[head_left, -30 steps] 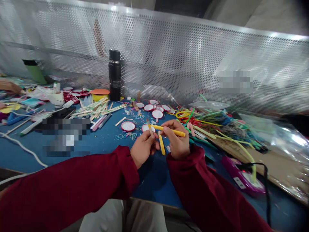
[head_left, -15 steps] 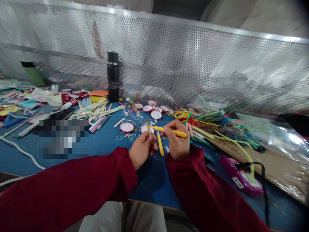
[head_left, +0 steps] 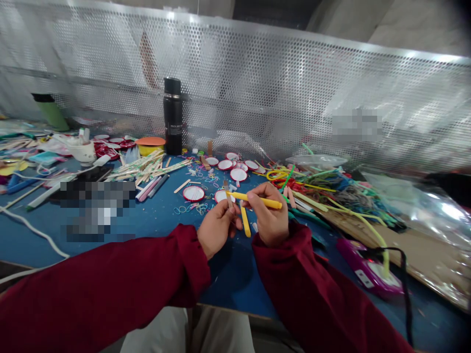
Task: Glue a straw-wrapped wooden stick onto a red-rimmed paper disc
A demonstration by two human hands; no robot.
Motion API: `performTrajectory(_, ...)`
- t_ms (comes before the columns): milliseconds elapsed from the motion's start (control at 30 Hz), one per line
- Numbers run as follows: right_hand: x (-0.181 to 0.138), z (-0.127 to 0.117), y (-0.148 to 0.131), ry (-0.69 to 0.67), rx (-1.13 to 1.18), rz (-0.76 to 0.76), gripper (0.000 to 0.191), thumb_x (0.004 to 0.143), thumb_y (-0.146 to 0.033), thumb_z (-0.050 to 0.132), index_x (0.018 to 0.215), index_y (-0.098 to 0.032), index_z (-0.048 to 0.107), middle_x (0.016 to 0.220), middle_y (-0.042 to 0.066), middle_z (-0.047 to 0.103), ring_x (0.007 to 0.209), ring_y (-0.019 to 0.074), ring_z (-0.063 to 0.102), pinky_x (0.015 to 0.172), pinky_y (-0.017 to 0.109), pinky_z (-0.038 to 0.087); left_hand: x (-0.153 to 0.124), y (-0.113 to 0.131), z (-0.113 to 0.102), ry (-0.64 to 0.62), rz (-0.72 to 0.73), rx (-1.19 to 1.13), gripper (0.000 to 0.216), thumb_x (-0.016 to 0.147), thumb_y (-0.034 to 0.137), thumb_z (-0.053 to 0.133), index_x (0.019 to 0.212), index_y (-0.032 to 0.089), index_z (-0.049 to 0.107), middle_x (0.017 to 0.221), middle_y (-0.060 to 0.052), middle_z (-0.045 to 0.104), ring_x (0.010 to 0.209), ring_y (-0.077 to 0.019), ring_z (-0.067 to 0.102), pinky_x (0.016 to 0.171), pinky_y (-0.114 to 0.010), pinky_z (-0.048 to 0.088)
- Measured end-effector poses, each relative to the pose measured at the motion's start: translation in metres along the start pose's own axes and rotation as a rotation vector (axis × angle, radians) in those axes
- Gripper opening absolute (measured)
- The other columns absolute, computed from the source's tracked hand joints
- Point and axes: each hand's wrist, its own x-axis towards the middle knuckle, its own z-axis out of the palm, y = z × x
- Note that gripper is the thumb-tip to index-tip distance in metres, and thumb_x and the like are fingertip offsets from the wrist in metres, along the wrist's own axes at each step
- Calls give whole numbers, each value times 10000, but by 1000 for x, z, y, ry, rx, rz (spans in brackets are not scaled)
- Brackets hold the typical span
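Between the fingers of my left hand (head_left: 216, 228) stands a flat brown craft stick (head_left: 228, 197), its upper end sticking out. My right hand (head_left: 270, 215) is closed around a yellow marker (head_left: 267, 200), held like a pen with its tip pointing left at the stick; the tip seems to touch it. A yellow marker cap (head_left: 245, 223) lies on the table between my hands. Just beyond my left hand is a white disc with a red rim (head_left: 220, 195), partly covered, and a similar disc (head_left: 193, 193) lies to its left.
A black bottle (head_left: 172, 120) stands before the perforated metal panel (head_left: 257, 93). Loose sticks (head_left: 147, 166) and markers (head_left: 152, 188) lie left. To the right are tangled cords (head_left: 349, 191), cardboard (head_left: 401, 245) and a purple power strip (head_left: 370, 272). A white cable (head_left: 33, 228) crosses the left side.
The yellow marker's tip has shifted slightly left across the craft stick. My left hand and the stick have moved a touch to the right.
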Motion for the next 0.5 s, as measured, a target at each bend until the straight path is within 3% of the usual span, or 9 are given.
performTrajectory(167, 1, -1, -4, 66, -105, -42, 180, 820, -297, 591, 652, -244, 554, 584, -16, 622, 562, 165, 587, 599, 324, 495, 0, -1, 0, -18, 8, -7, 172, 945, 328, 500, 850, 185, 501, 593, 33, 580, 394, -62, 401, 410, -181, 282)
performTrajectory(333, 1, 0, -3, 25, -13, -10, 171, 816, -348, 610, 685, -247, 568, 587, -17, 623, 547, 176, 593, 558, 328, 480, 1, -2, -1, -29, 22, -8, 196, 939, 358, 518, 849, 184, 506, 607, 26, 584, 412, -69, 423, 418, -184, 295)
performTrajectory(500, 0, -1, -7, 90, -129, -58, 185, 812, -286, 593, 637, -246, 550, 577, -15, 612, 543, 164, 571, 587, 333, 492, 1, -6, -2, -28, 24, -11, 229, 933, 403, 527, 860, 185, 518, 604, 31, 576, 399, -65, 411, 414, -187, 283)
